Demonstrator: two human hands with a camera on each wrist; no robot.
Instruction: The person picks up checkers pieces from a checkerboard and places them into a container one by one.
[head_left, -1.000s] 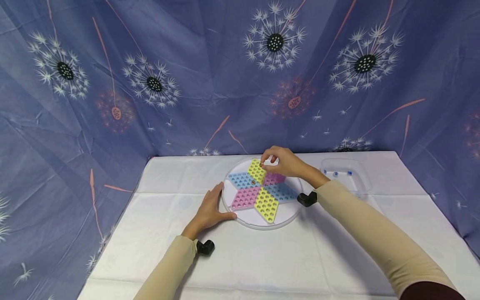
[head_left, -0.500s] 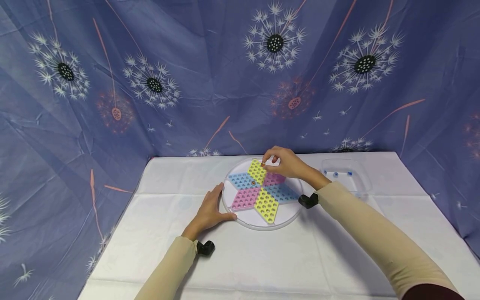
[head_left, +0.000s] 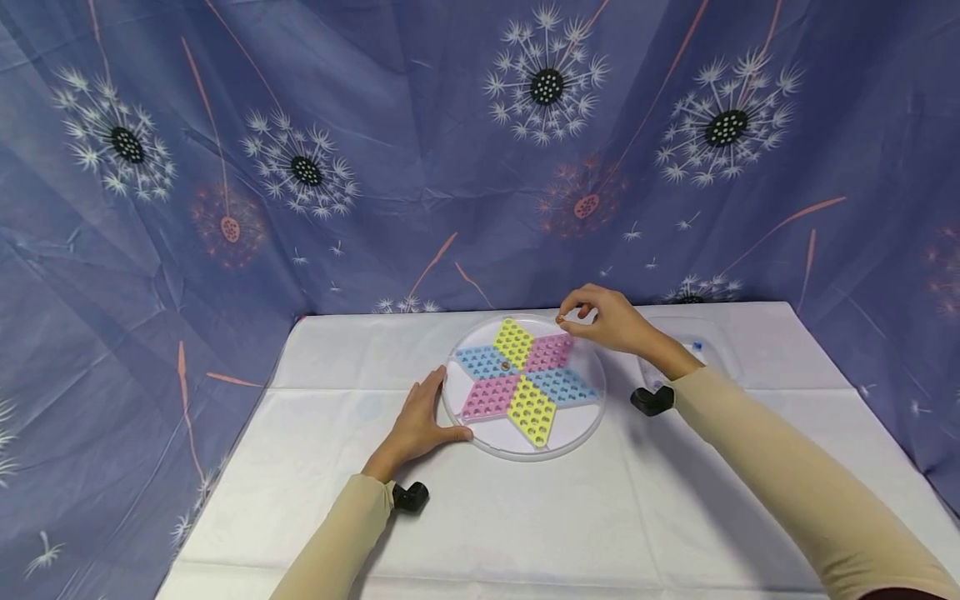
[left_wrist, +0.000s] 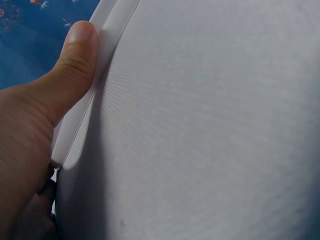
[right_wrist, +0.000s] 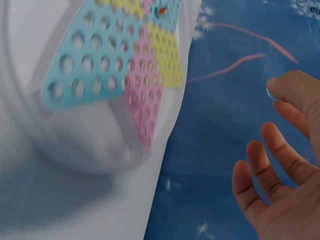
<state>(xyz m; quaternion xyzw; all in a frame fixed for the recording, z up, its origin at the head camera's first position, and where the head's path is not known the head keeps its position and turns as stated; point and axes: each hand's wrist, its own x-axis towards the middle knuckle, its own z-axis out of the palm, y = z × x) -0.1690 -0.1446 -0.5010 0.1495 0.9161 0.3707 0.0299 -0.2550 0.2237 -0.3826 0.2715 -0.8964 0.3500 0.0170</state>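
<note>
A round white Chinese checkers board (head_left: 487, 433) lies on the cloth, its star divided into yellow, pink and light blue points. My left hand (head_left: 420, 417) rests against its left rim, thumb and fingers spread along the edge; in the left wrist view the straight thumb (left_wrist: 75, 60) presses the rim. Above the board's far right edge, my right hand (head_left: 611, 321) pinches a small glass marble (head_left: 560, 319) with orange in it between thumb and index finger. The right wrist view shows its other fingers loosely bent. Another orange marble (head_left: 505, 366) sits in a hole of the left blue point.
A clear plastic tray (head_left: 723, 342) stands right of the board, partly behind the right forearm. Blue marbles (head_left: 697, 345) show inside it. White cloth (head_left: 555, 525) covers the table, and a blue dandelion-print curtain (head_left: 420, 150) hangs beyond its back edge.
My right hand has moved right with its marble, from over the far yellow point to the board's far right edge, uncovering the pink point. The left hand has stayed at the rim.
</note>
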